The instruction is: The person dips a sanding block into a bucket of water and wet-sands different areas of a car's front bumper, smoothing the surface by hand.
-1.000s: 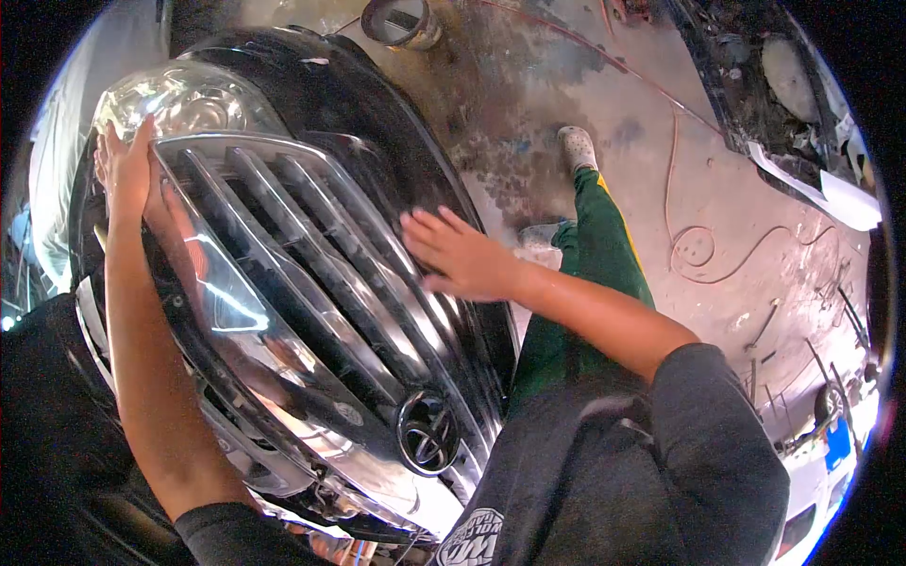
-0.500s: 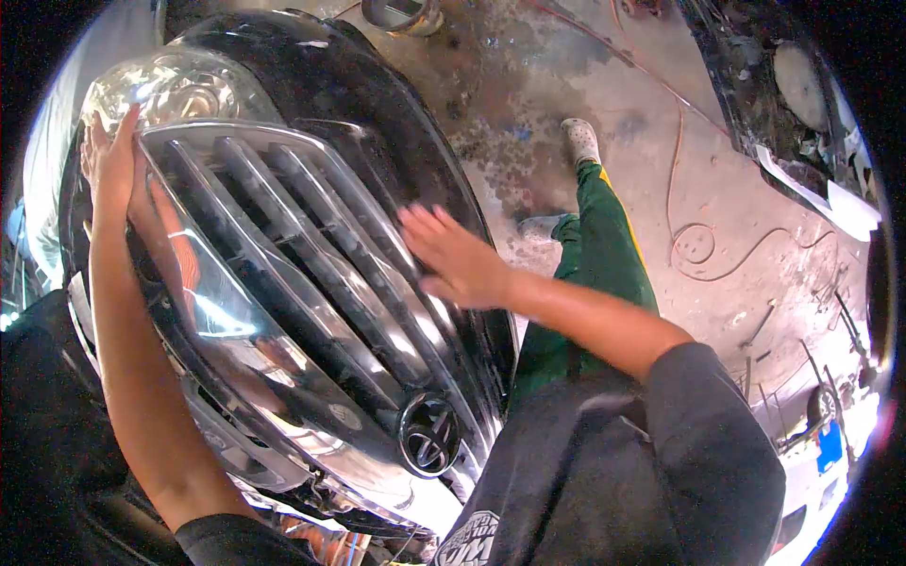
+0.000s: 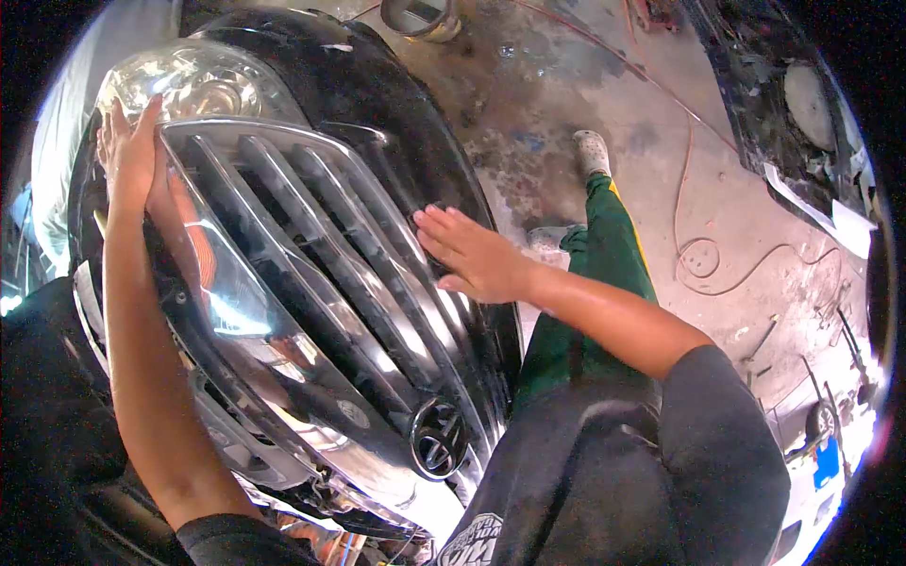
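Observation:
The chrome grille (image 3: 321, 255) of a black car fills the left half of the view, with a round emblem (image 3: 440, 437) near its lower end. My left hand (image 3: 132, 156) lies with fingers spread at the corner where the grille meets the clear headlight (image 3: 203, 85). Flat over the grille's right edge, beside the black hood (image 3: 406, 113), is my right hand (image 3: 475, 255), fingers stretched out and thumb apart. Neither hand holds anything. Whether the right palm touches the surface cannot be made out.
A bucket (image 3: 420, 19) stands on the stained floor at the top. A thin hose (image 3: 684, 189) curls across the floor on the right. Dark car parts (image 3: 764, 104) are at the upper right. My leg in green trousers (image 3: 604, 255) is beside the car.
The whole view has shifted slightly, so the car sits a little differently in it. Both hands stay at nearly the same places on the car; the right hand looks less blurred.

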Demonstrator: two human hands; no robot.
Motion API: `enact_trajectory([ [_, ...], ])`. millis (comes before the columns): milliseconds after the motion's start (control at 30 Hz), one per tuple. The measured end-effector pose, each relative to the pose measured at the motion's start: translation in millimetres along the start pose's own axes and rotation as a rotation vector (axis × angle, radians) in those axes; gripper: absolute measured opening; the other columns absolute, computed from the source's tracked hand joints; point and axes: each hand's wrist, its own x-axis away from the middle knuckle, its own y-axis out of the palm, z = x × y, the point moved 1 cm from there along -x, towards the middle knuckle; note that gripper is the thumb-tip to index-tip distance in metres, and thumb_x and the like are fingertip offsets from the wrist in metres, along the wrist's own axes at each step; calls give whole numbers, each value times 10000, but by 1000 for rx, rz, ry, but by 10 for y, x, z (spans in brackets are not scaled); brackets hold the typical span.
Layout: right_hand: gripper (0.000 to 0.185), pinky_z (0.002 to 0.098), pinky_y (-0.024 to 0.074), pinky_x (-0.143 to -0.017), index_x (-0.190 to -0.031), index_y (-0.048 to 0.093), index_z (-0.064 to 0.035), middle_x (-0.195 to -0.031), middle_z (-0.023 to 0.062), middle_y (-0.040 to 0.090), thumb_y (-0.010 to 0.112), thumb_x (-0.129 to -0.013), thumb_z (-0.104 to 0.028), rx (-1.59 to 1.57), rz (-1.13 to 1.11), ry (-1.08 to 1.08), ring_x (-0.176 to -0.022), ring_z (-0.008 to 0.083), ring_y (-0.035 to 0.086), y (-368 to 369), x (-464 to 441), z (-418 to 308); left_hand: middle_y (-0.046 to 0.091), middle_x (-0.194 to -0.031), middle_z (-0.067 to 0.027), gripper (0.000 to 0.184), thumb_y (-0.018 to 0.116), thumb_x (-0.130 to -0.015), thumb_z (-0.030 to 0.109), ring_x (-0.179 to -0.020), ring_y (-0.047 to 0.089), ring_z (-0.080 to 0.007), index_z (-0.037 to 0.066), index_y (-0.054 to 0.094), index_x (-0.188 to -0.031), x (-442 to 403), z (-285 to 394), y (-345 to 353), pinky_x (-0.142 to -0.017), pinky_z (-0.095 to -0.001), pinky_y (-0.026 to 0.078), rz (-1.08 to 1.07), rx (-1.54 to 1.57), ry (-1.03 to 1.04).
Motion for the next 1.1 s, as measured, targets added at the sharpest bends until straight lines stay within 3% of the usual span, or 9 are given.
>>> enact_trajectory([
  [167, 693, 507, 168, -1241, -1503, 363, 46, -1632, 215, 251, 426, -1040, -466, 251, -7, -55, -1521, 374, 222, -251, -846, 436, 255, -1627, -229, 543, 509, -991, 489, -1497, 211, -447, 294, 474, -1496, 4, 0, 68, -1232, -481, 153, 15, 30, -81],
  [267, 701, 504, 168, -1242, -1503, 359, 47, -1631, 209, 258, 431, -1036, -471, 264, 1, -84, -1523, 366, 221, -239, -860, 502, 259, -1624, -233, 500, 518, -994, 452, -1494, 220, -450, 340, 487, -1480, 15, 5, -25, -1229, -484, 167, 6, -159, 56],
  [367, 699, 496, 168, -1243, -1511, 354, 32, -1635, 197, 257, 439, -1032, -470, 138, -63, -69, -1530, 340, 216, -269, -448, 338, 260, -1622, -240, 492, 510, -998, 459, -1494, 220, -451, 322, 502, -1470, 44, -7, -33, -1229, -485, 162, 84, -85, 147],
  [467, 685, 499, 168, -1243, -1513, 356, 27, -1637, 196, 252, 439, -1037, -458, 247, -137, -100, -1530, 329, 222, -353, -557, 450, 273, -1615, -248, 470, 518, -999, 432, -1496, 221, -447, 321, 519, -1456, 18, 44, -12, -1230, -482, 162, 66, 44, 20],
  [500, 678, 496, 211, -1230, -1471, 434, 22, -1608, 169, 332, 463, -1015, -479, 327, -8, -120, -1501, 302, 298, -352, -766, 490, 280, -1610, -252, 461, 519, -999, 415, -1493, 229, -446, 320, 525, -1450, 17, 78, -68, -1229, -485, 166, 34, -58, 49],
  [567, 663, 501, 210, -1229, -1483, 429, 3, -1615, 147, 330, 452, -1021, -472, 398, 16, -141, -1503, 289, 298, -392, -992, 534, 294, -1601, -260, 445, 520, -1000, 382, -1489, 246, -444, 318, 537, -1439, 19, 94, -150, -1227, -491, 174, -33, -259, 109],
  [733, 635, 507, 192, -1233, -1509, 409, -25, -1633, 110, 312, 424, -1038, -451, 362, -83, -70, -1513, 245, 285, -354, -581, 557, 310, -1581, -287, 443, 530, -985, 310, -1473, 283, -450, 314, 550, -1428, 22, 87, -110, -1217, -511, 195, 85, -122, 149],
  [933, 637, 502, 175, -1239, -1512, 407, -47, -1650, 73, 279, 441, -1030, -462, 508, 12, -229, -1522, 253, 254, -504, -1270, 706, 317, -1573, -292, 466, 540, -976, 265, -1470, 287, -457, 346, 536, -1435, 41, 73, -144, -1217, -513, 199, 63, -127, 142],
  [1100, 646, 486, 162, -1245, -1527, 373, -41, -1650, 96, 268, 432, -1038, -459, 410, -59, -184, -1525, 267, 239, -489, -967, 755, 278, -1597, -280, 465, 530, -981, 245, -1477, 269, -461, 361, 539, -1432, 46, 76, -107, -1220, -518, 187, 89, -116, 139],
])
